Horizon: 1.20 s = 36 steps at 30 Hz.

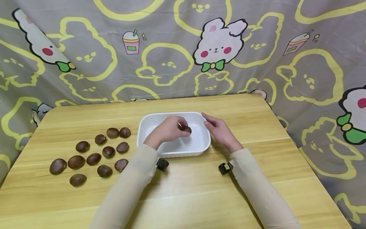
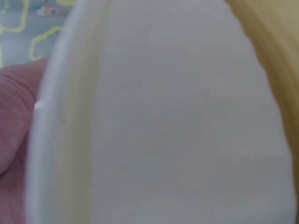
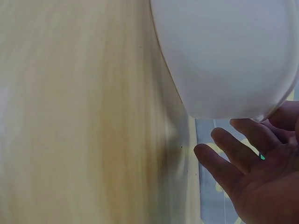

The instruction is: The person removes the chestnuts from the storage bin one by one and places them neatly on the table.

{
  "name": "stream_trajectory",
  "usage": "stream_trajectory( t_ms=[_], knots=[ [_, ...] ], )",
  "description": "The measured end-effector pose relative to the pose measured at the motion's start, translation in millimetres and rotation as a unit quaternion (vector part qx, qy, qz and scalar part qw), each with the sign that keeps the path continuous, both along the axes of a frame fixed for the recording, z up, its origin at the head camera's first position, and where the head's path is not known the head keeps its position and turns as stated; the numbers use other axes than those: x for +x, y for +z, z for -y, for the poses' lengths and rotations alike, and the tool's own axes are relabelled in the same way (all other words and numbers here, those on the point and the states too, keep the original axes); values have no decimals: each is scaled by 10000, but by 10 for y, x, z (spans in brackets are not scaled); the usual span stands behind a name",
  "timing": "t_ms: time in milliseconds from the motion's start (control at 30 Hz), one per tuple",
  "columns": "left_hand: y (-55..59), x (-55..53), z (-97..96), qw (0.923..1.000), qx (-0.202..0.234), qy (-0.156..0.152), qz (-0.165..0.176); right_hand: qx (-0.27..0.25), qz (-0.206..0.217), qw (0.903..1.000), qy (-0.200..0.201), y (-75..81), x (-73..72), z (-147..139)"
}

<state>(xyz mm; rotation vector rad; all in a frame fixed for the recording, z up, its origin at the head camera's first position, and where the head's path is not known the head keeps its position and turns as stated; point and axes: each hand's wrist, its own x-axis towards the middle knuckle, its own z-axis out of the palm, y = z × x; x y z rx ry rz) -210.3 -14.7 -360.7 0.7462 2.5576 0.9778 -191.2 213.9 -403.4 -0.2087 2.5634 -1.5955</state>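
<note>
My left hand [image 1: 171, 128] reaches over the near side of a white plastic tray [image 1: 197, 148] and pinches a brown chestnut [image 1: 187, 129] between thumb and fingers, inside the tray. The hand hides part of the nut. At the tray's right end, my right hand [image 1: 221, 130] touches the rim with its fingertips. In the right wrist view its fingers [image 3: 229, 154] spread loosely beside the tray's corner. The tray's wall [image 2: 187, 116] fills most of the left wrist view, with part of the left hand [image 2: 16, 116] behind the rim.
Several loose chestnuts [image 1: 76, 162] lie scattered on the wooden table [image 1: 188, 194], left of the tray. The left forearm passes close to the nearest of them. A patterned curtain [image 1: 171, 47] hangs behind the table and along its sides.
</note>
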Motion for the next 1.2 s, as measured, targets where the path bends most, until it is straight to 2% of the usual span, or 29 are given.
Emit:
stream_trajectory(
  t_ms=[333,667,933,1200],
  knots=[
    [93,120,310,9978,555,345,-91,33,-8,10000,-6,-5,-3,4],
    [286,226,682,9935,863,727,-160,8,48,10000,-36,-2,-4,6],
    [281,280,898,9899,1026,964,-134,74,-33,10000,-43,25,-31,4],
    [234,394,1130,9895,1032,1010,-98,13,22,10000,-8,21,10,2]
  ],
)
